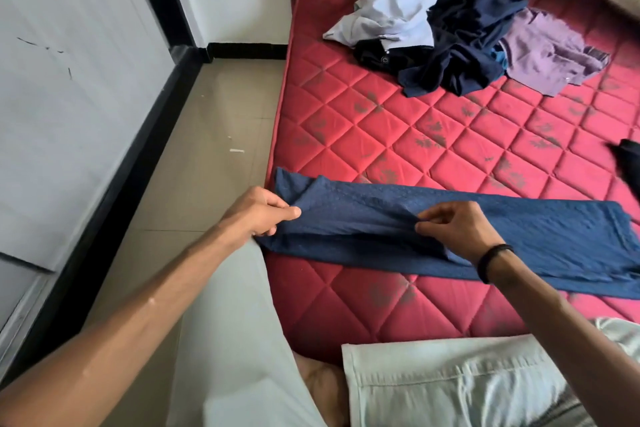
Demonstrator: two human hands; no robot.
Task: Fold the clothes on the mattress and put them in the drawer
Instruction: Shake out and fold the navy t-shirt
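1. Your left hand (258, 215), at the left centre of the frame, pinches the end of the blue garment (433, 229) at the mattress edge, thumb and fingers curled onto the cloth.
2. Your right hand (457, 230), right of centre, pinches a raised fold in the middle of the same garment with thumb and fingertips; a dark band (491, 262) circles that wrist.
3. The blue garment lies folded into a long strip across the lower part of the red quilted mattress (398, 135), running from the left edge towards the right border of the frame.
4. At the upper right, a loose pile rests on the mattress: a light blue shirt (388, 14), a dark navy garment (464, 42) and a lilac garment (540, 52), touching one another.
5. No brand, label or writing can be read on any cloth.
6. Your pale trousers (450, 388) fill the bottom of the frame; a tiled floor (207, 114) runs up the left.
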